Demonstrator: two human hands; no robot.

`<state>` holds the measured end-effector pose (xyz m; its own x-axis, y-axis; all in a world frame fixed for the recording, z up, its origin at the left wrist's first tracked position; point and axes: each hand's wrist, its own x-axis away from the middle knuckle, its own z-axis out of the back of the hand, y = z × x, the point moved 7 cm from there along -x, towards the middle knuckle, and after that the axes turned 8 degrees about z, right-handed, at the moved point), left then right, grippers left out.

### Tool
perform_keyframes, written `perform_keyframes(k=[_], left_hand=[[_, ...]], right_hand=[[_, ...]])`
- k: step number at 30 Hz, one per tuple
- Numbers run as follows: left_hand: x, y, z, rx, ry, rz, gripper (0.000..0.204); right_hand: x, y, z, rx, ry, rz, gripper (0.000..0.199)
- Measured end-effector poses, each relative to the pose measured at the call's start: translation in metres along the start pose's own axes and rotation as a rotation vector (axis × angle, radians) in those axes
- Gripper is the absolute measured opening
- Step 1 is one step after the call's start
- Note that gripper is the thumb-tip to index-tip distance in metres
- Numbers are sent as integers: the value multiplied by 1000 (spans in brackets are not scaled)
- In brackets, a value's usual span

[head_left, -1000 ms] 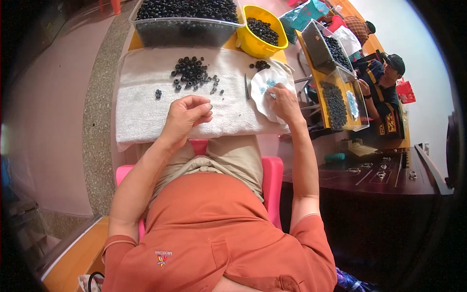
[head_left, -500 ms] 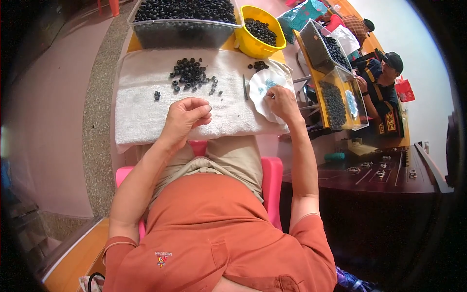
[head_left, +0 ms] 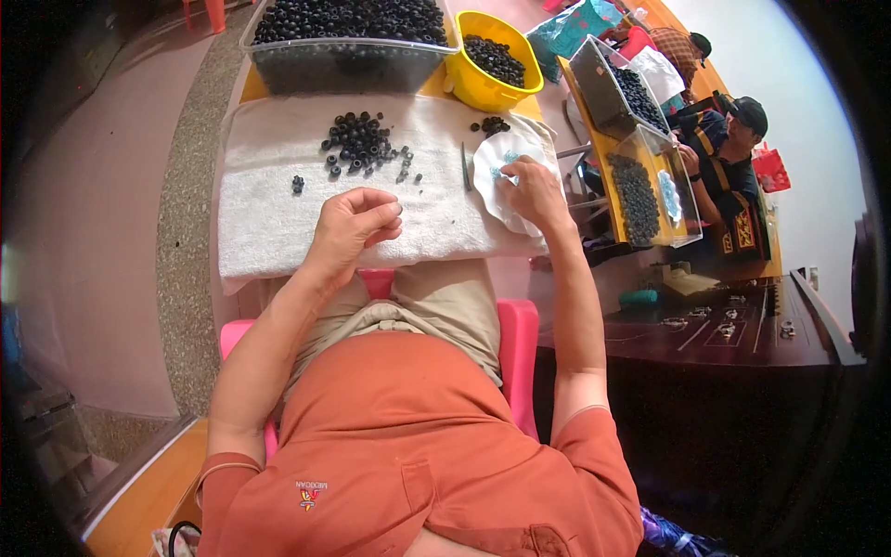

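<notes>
A big white towel (head_left: 278, 213) covers the surface, soft and floppy. On it sits a pile of little black rings (head_left: 357, 144), hard, light and rolly, best pinched one at a time by the rim. The left hand (head_left: 353, 223) is curled up beside the pile, fingertips pinched together; I cannot tell if it has a ring. The right hand (head_left: 529, 190) presses on a thin white sheet (head_left: 506, 172). Both hands have barely moved since a second ago.
</notes>
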<state>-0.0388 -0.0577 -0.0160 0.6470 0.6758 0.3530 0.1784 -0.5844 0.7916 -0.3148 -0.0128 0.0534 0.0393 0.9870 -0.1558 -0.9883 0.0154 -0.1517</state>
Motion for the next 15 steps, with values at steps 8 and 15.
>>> perform_keyframes(k=[8, 15], left_hand=[[3, 3, -3, 42, 5, 10, 11], [1, -1, -1, 13, -4, 10, 11]], right_hand=[[-3, 3, -7, -23, 40, 47, 17], [-4, 3, -7, -16, 30, 66, 17]])
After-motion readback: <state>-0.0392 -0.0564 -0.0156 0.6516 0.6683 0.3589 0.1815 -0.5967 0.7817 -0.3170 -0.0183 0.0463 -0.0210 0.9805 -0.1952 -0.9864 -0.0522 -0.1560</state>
